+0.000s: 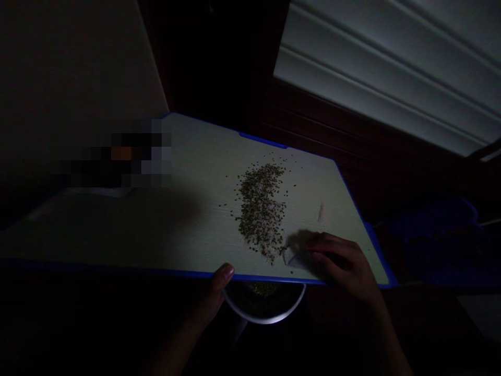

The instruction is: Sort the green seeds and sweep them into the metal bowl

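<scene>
a heap of small greenish grains (261, 209) lies right of centre on a pale table (188, 219) with a blue edge. the right hand (340, 263) rests on the table beside the heap's near end, fingers curled over a small white card (294, 258) pressed to the surface. the left hand (213, 297) grips the rim of a white bowl (264, 303) held just under the table's near edge, below the heap. the room is dim; pale panelling (391, 68) shows upper right.
</scene>
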`<state>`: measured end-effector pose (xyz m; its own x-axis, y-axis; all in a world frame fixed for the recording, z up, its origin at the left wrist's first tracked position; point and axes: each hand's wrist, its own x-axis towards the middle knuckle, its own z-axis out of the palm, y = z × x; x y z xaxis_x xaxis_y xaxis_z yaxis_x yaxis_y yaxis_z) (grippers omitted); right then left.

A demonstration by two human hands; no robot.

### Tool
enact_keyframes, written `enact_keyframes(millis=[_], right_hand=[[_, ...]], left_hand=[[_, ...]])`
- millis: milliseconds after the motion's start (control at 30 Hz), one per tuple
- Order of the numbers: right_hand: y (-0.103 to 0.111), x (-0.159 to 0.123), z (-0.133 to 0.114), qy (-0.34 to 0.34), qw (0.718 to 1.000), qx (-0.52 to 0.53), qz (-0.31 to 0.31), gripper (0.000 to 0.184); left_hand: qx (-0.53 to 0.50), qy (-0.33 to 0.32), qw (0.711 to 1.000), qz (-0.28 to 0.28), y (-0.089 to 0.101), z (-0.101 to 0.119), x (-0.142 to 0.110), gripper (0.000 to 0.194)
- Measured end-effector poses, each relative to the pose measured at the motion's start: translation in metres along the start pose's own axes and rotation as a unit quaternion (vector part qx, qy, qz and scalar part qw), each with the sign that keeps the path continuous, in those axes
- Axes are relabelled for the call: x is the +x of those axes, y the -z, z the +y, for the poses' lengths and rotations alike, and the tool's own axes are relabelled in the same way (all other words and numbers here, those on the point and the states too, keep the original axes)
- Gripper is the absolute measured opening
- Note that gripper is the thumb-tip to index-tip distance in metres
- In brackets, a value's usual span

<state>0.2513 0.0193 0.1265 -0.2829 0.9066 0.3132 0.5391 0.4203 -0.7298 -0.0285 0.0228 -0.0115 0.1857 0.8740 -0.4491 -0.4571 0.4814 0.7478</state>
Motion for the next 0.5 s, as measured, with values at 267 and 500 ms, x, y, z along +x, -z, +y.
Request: enact_keyframes(millis=[267,500], right_hand=[[-0.0017,0.0015,-0.0056,0.013,1.0,-0.001,-0.018,0.014],[-0.0025,0.001,-0.0056,0.027,0.999,-0.007,-0.02,0.012]], left_hand=[[0.006,-0.001,1.0,0.005,0.0036,-0.0044,0.0038,0.047],[0.016,-0.001,1.0,0.017,0.0021,-0.0031,0.0034,0.046]])
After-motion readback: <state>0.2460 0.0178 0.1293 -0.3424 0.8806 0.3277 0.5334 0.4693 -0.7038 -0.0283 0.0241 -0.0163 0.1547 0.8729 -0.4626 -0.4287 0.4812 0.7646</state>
